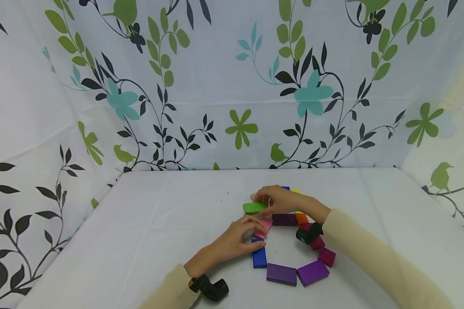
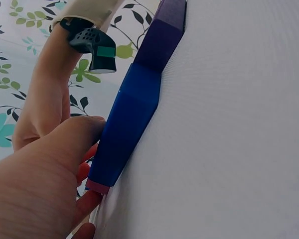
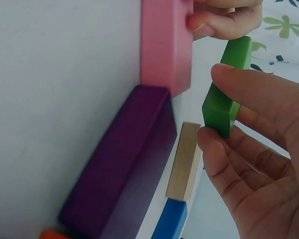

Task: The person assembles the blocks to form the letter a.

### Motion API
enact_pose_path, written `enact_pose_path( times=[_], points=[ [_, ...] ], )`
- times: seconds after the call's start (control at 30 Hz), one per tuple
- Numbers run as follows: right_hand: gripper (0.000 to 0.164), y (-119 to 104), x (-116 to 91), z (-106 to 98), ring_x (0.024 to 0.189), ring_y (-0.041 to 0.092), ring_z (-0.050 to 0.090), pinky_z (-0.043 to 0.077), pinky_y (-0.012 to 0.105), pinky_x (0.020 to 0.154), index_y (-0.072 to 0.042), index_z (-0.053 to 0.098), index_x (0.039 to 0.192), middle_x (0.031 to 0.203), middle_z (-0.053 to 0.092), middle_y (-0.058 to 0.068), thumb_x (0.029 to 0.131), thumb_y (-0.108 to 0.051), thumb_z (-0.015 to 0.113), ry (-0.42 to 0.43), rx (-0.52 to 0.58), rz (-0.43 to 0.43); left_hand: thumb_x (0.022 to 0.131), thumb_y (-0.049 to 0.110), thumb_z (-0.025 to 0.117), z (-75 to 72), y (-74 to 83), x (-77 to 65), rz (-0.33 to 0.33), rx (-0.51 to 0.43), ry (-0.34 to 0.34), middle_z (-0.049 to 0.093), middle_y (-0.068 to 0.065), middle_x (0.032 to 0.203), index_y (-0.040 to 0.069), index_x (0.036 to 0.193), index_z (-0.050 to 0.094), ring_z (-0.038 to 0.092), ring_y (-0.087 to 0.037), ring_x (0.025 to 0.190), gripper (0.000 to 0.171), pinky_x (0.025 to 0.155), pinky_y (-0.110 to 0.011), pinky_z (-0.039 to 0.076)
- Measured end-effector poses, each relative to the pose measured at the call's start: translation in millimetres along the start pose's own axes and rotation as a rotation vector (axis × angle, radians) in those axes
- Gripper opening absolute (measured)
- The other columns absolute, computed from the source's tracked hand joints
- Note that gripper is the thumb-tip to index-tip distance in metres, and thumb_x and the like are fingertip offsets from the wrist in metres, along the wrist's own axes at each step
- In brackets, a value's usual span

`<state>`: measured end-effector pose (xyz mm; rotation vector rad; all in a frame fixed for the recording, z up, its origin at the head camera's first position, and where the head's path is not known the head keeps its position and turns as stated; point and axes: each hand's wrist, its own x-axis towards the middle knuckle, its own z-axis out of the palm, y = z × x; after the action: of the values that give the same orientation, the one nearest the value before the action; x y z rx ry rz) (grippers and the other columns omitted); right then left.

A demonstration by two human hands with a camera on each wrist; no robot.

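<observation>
My right hand [image 1: 280,199] pinches a green block [image 3: 226,89] between thumb and fingers, at the far left of a ring of coloured blocks. In the right wrist view it stands above a bare wooden block [image 3: 184,162]. My left hand [image 1: 236,240] is at the ring's left side. Its lightly bent fingers touch the pink block [image 3: 167,47], and its thumb rests against the blue block [image 2: 127,119]. A dark purple block [image 3: 122,162] has its end close to the pink one.
Two purple blocks [image 1: 281,274] [image 1: 312,273] form the ring's near side. Magenta blocks [image 1: 327,257] and an orange block [image 1: 301,219] run up its right side. Another blue block [image 3: 169,219] lies beyond the dark purple one. A patterned cloth [image 1: 216,86] hangs behind the white table [image 1: 170,201].
</observation>
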<state>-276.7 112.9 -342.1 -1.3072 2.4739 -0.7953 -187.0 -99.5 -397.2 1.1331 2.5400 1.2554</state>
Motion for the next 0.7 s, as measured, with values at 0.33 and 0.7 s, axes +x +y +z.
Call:
enact_pose_path(
  times=[0.33, 0.7],
  points=[
    [0.030, 6.7, -17.4, -5.7, 0.082, 0.011, 0.059, 0.052, 0.024, 0.072, -0.004, 0.065, 0.107, 0.099, 0.064, 0.002, 0.083, -0.018, 0.078, 0.037, 0.016, 0.026, 0.092, 0.024, 0.069, 0.5, -2.2, 1.0, 0.028, 0.004, 0.014, 0.055, 0.000, 0.124, 0.013, 0.113, 0.067, 0.052, -0.013, 0.116, 0.024, 0.103, -0.043, 0.038],
    [0.033, 5.9, -38.5, -9.7, 0.081, 0.013, 0.060, 0.053, 0.025, 0.072, 0.002, 0.065, 0.109, 0.099, 0.066, 0.007, 0.085, -0.017, 0.076, 0.081, 0.004, 0.047, 0.093, 0.028, 0.068, 0.0, -2.8, 1.7, -0.010, 0.003, -0.003, 0.055, 0.000, 0.127, 0.016, 0.114, 0.066, 0.049, -0.014, 0.122, 0.024, 0.104, -0.051, 0.034]
  ],
)
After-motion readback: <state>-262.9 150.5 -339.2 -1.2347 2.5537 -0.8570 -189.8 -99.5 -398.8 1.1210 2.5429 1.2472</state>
